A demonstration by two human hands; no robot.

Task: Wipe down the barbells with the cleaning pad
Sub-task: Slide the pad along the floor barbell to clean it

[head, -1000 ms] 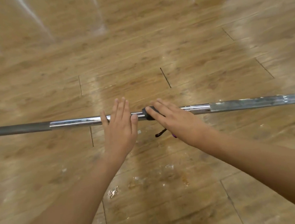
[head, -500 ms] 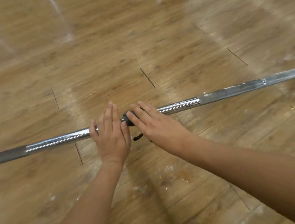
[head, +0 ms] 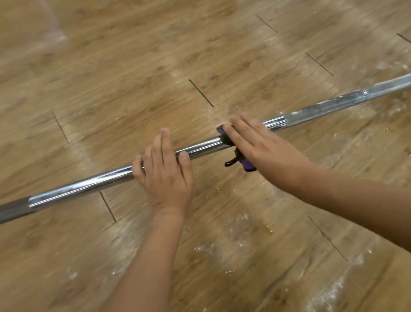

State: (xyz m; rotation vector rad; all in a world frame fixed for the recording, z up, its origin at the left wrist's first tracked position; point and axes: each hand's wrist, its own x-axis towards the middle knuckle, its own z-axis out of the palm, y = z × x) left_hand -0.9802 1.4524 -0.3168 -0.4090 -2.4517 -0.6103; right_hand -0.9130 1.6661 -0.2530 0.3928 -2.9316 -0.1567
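- L hand [head: 165,174] at 6 o'clock: fingers flat, thumb alongside, resting on barbell [head: 83,186], not wrapped.
- R hand [head: 260,146], 3 o'clock of L: fingers straight, pressing dark cleaning pad [head: 225,135] onto bar.
- Barbell lies on wood floor [head: 118,76], running 8 to 2 o'clock.

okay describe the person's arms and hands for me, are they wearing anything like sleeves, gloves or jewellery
Both forearms are bare as far as the frame shows, with no sleeves in view. The left hand and the right hand wear no gloves, and no rings, watch or wristbands are visible. The fingernails look short and unpainted, though the picture is slightly blurred. There are no visible markings on the arms.
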